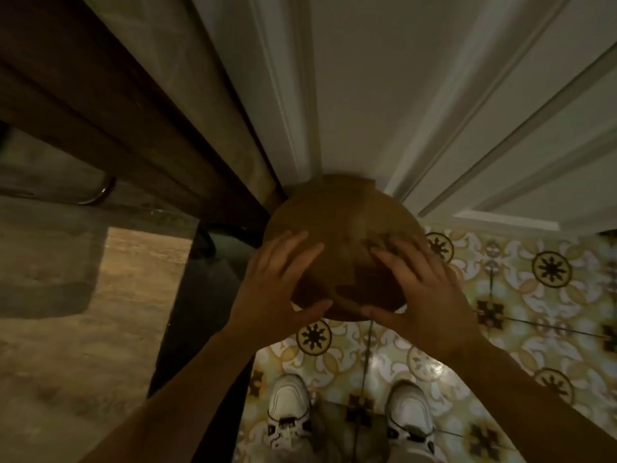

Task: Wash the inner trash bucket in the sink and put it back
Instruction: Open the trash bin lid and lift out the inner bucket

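Observation:
A round trash can with a brown domed lid (344, 222) stands on the floor against a white door, seen from straight above. My left hand (277, 289) lies on the lid's left side and my right hand (424, 295) on its right side. On both hands the fingers spread over the dome and the thumbs hook the near rim. The lid covers the can, so the inner bucket is hidden.
A white panelled door (367, 95) rises right behind the can. A dark wooden frame (117, 111) and a stone-like counter (83, 329) fill the left. Patterned floor tiles (534, 295) spread to the right. My white shoes (287, 412) stand just in front of the can.

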Demonstrator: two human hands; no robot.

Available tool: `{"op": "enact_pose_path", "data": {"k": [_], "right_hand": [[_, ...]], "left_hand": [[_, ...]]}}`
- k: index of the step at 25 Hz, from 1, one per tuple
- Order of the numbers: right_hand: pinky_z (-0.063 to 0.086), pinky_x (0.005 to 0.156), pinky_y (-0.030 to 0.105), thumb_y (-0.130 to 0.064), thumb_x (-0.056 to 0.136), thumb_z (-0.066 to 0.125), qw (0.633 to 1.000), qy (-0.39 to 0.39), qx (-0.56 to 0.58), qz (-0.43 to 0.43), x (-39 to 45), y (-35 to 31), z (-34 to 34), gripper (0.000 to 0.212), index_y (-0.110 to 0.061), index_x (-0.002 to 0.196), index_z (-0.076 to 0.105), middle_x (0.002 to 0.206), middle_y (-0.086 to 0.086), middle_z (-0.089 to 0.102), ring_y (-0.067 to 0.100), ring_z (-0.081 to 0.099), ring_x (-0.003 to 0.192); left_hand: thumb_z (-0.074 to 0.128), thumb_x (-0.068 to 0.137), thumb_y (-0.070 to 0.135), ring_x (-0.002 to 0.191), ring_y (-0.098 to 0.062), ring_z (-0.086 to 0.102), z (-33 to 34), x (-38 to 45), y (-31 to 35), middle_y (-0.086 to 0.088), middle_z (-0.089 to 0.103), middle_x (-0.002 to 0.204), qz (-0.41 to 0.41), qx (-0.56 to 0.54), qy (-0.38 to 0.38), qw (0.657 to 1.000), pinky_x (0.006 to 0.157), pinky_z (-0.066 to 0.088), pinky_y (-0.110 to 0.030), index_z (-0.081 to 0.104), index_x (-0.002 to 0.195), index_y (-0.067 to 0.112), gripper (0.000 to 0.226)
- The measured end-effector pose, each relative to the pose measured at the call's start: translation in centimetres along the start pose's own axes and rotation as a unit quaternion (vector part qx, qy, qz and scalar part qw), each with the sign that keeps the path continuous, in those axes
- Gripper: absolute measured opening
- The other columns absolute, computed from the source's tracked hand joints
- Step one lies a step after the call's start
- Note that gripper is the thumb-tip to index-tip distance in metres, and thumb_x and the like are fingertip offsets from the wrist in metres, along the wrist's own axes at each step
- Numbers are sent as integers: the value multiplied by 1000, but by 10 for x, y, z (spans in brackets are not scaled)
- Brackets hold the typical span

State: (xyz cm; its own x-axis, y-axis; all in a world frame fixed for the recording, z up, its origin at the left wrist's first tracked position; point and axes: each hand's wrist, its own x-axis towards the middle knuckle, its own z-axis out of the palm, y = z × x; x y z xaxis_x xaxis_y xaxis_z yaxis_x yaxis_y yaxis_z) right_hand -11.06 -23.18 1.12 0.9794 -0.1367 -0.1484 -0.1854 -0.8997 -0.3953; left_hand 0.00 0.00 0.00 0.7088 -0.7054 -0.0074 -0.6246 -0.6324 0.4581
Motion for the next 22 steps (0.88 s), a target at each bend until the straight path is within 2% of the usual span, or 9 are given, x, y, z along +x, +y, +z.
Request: {"op": "enact_pose_path", "data": {"k": [3,5,11,13,17,22], "right_hand": [[21,114,59,-82,72,45,999,-26,-35,-17,-2,11,35,90,-33,147,38,159,2,26,29,12,149],[17,114,61,-85,70,44,998,-30,-53,-21,-3,18,54,92,-34,147,38,161,3,21,30,10,149],[16,110,69,-76,58,63,990,-41,-128,-46,-5,29,64,109,-35,152,26,162,8,15,38,7,148],[15,110,69,-72,61,64,989,-39,-135,-46,-4,30,62,105,-36,152,26,162,7,16,38,9,148],[14,107,72,-77,66,56,988,-41,-134,-63,-3,30,49,97,-37,151,29,162,5,19,36,12,148],[27,106,66,-74,75,56,996,12,-38,-86,-8,25,18,83,-31,144,44,155,2,35,29,23,146]], "left_hand": [[57,81,72,150,-25,17,32,2,-17,-1,29,159,58,54,-37,996,113,24,-60,38,148,30,82],[54,78,79,151,-25,13,48,-1,-26,0,24,161,70,86,-51,993,116,17,-61,38,149,29,88],[51,77,78,150,-32,14,59,-3,-35,-4,23,162,103,168,-72,978,114,15,-65,35,151,30,89],[52,78,75,150,-31,15,56,-3,-35,-3,24,162,111,176,-74,975,114,15,-65,35,151,29,88],[53,80,73,150,-28,19,45,-2,-33,-1,28,161,124,153,-66,978,113,19,-65,39,149,28,84],[50,85,73,149,-22,24,7,1,-27,4,33,158,144,93,-42,984,114,21,-62,44,146,25,78]]}}
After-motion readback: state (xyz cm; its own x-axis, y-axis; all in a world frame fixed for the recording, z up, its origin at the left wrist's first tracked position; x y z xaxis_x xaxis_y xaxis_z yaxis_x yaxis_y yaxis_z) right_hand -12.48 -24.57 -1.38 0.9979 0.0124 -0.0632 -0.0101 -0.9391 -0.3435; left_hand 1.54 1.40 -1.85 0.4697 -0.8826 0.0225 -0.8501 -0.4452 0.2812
